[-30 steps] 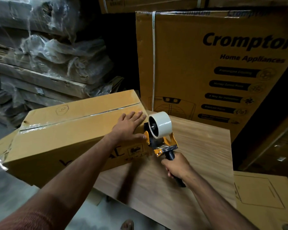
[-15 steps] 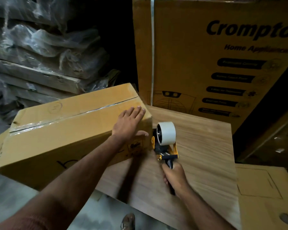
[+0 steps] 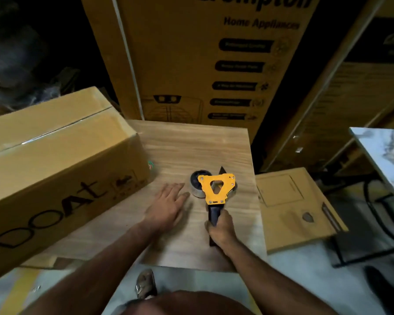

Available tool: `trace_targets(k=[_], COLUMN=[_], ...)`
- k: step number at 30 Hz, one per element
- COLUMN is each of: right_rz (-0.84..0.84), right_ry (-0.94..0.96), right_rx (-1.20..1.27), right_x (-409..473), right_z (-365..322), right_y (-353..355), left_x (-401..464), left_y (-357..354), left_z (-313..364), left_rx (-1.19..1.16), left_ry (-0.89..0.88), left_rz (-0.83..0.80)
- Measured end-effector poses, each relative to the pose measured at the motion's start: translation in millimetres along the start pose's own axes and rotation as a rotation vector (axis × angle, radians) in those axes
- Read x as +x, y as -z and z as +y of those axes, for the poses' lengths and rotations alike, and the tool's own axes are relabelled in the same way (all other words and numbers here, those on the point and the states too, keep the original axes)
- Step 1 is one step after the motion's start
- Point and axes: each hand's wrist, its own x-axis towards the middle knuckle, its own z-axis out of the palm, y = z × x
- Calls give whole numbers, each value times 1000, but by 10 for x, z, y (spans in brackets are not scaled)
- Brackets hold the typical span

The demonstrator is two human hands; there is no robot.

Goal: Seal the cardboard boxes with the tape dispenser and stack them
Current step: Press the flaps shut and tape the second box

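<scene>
A long brown cardboard box [image 3: 55, 160] printed "boAt" lies on the left part of a wooden table [image 3: 191, 144], with clear tape along its top seam. The yellow tape dispenser [image 3: 216, 189] lies flat on the table with its tape roll [image 3: 197, 186] at its left. My right hand [image 3: 221, 230] grips its black handle. My left hand [image 3: 168, 206] hovers flat with straight fingers just left of the dispenser, off the box and holding nothing.
A tall "Crompton Home Appliances" carton [image 3: 203, 64] stands behind the table. A flat cardboard box [image 3: 293, 210] lies low at the right, with a shiny metal-topped stand [image 3: 382, 153] beyond it. Wrapped goods fill the dark back left. My shoe [image 3: 146, 285] shows below the table edge.
My left hand has come off the box end and now hovers over the table. My right hand has brought the dispenser away from the box and laid it flat on the table.
</scene>
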Motion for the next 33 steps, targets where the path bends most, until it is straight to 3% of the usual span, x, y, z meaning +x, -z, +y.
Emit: trace_targets(k=[2, 7, 9, 12, 16, 18, 20, 22, 24, 29, 33], right_rz=[40, 423, 422, 382, 317, 239, 174, 135, 95, 50, 54], right_ry=[53, 361, 499, 645, 818, 886, 935, 955, 950, 944, 978], right_rx=[-87, -30, 38, 171, 238, 228, 211, 188, 143, -14, -34], right_x=[-21, -139, -146, -125, -119, -136, -170, -201, -226, -273, -293], right_z=[72, -11, -174, -568, -1222, -1512, -1735, -1892, -1998, -2158, -2219], right_y=[36, 109, 148, 212, 238, 232, 213, 192, 171, 120, 97], left_x=[30, 63, 85, 173, 277, 344, 374, 362, 320, 176, 84], left_y=[-18, 18, 110, 442, 1083, 1291, 1388, 1362, 1287, 1214, 1297], left_z=[22, -65, -130, -299, -682, -980, -1295, -1512, -1584, -1479, -1371], left_rx=[-26, -147, -187, -179, -81, -36, 0, -55, -111, 70, 44], left_ry=[8, 73, 83, 116, 340, 567, 783, 874, 839, 703, 636], left_rz=[-23, 13, 135, 447, 657, 610, 389, 139, 31, 4, -17])
